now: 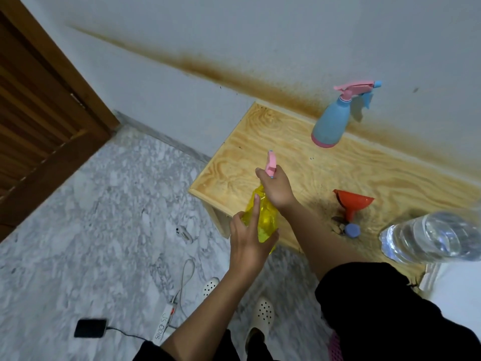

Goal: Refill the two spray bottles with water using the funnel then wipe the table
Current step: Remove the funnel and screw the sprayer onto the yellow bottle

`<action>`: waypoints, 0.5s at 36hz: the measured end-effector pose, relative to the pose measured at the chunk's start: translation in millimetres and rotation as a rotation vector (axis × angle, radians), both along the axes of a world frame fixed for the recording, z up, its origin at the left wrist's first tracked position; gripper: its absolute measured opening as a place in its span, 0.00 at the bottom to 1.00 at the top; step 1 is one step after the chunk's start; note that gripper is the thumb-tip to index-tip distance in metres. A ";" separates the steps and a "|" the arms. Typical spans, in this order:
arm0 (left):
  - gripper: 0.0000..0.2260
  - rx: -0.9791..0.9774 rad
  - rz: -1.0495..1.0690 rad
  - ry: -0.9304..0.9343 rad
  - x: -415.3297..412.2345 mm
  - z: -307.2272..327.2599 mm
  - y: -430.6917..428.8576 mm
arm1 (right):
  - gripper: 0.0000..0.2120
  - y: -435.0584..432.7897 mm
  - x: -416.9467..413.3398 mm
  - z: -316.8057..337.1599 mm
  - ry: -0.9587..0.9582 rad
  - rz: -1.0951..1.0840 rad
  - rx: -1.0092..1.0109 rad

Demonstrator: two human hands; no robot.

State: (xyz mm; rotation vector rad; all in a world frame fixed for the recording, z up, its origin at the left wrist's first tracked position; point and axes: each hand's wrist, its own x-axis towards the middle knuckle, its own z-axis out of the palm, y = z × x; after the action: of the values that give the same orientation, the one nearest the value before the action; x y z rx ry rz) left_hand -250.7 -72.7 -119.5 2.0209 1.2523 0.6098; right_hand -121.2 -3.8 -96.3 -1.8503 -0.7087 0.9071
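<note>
Finding one: my left hand (247, 238) grips the body of the yellow spray bottle (263, 217). The thumb is wrapped round the near side and the index finger lies straight along the wall. My right hand (276, 188) is curled round the neck just under the pink spray head (270, 164). I judge the step to be unscrewing the head. The bottle is at the front left edge of the plywood table (286, 142), partly out over the marble floor (104, 204). I cannot tell whether its base touches the wood.

Risks:
- A white power strip (166, 323) lies on the floor below and to my left. Any drip from the head once it is off could land near it. The work should move inward over the table.
- The bottle wall is thin, translucent plastic, so a hard squeeze could buckle it or let it slip while I twist.
- The clear water bottle (429, 237) is at the near right corner, close to my black sleeve (377, 308). Its blue cap (352, 231) appears to lie apart beside the funnel. If the bottle is open, a nudge from my arm would spill it.

Materials: the red funnel (352, 204) is smooth, rigid plastic, a cone with a narrow spout. I cannot tell its exact attitude. The blue spray bottle (330, 121) is opaque and flared at the base, and it stands upright by the stained wall, well apart from my hands. The tabletop shows bold grain, with dark grit round the funnel.
</note>
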 end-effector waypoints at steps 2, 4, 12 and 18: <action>0.42 -0.014 -0.004 -0.012 -0.5 0.8 -1.7 | 0.10 1.7 -0.8 -0.4 -0.050 -0.019 -0.023; 0.41 -0.027 0.000 -0.018 0.6 0.8 -2.6 | 0.10 2.4 -0.6 -1.1 -0.085 -0.035 -0.045; 0.43 -0.028 -0.011 0.017 1.5 -0.9 2.7 | 0.13 0.7 5.1 -0.3 -0.023 0.058 -0.051; 0.42 -0.016 0.001 0.015 3.7 2.3 3.2 | 0.16 2.5 4.4 7.1 -0.068 0.053 -0.042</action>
State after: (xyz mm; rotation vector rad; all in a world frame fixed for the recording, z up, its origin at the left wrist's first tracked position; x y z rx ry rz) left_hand -247.0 -69.5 -117.2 2.0149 1.2632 0.5847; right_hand -116.8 -1.3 -89.2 -1.9155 -0.7896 0.9028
